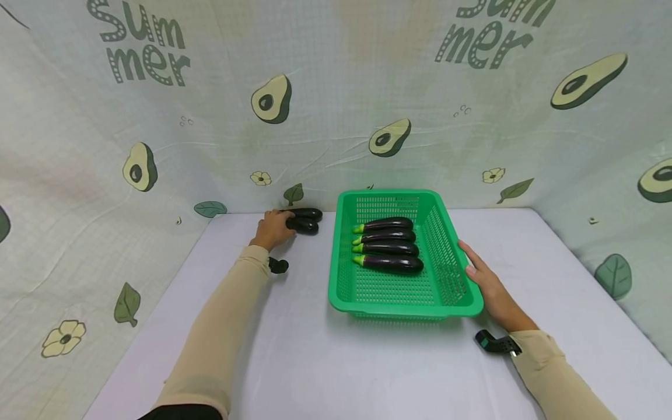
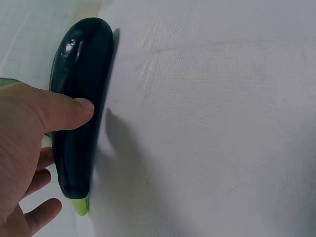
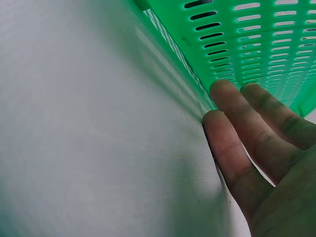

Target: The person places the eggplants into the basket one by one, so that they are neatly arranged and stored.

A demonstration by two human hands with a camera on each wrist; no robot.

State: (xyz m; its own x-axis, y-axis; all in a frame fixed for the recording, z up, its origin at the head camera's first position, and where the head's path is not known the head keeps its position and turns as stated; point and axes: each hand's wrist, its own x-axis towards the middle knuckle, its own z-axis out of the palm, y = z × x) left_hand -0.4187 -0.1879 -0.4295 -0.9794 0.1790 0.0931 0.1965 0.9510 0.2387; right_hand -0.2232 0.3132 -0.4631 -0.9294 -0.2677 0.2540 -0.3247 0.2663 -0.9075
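Note:
On the left of the table my left hand [image 1: 274,229] holds a dark purple eggplant [image 1: 304,226], its thumb [image 2: 69,111] laid across the glossy skin and the other fingers behind it. That eggplant lies along the table, green stem end down in the left wrist view. Just beyond it is a second eggplant [image 1: 310,213]. My right hand [image 1: 490,289] rests against the right side of a green plastic basket [image 1: 399,309]. In the right wrist view its fingers [image 3: 229,150] extend to the basket's slotted wall [image 3: 217,34]. Several eggplants [image 1: 391,264] lie side by side inside, green stem ends leftward.
The white table [image 1: 388,373] meets a printed cloth backdrop [image 1: 325,70] with avocados and leaves at its back and sides. A black strap [image 1: 278,266] hangs by the left wrist; another black strap [image 1: 496,343] is at the right wrist.

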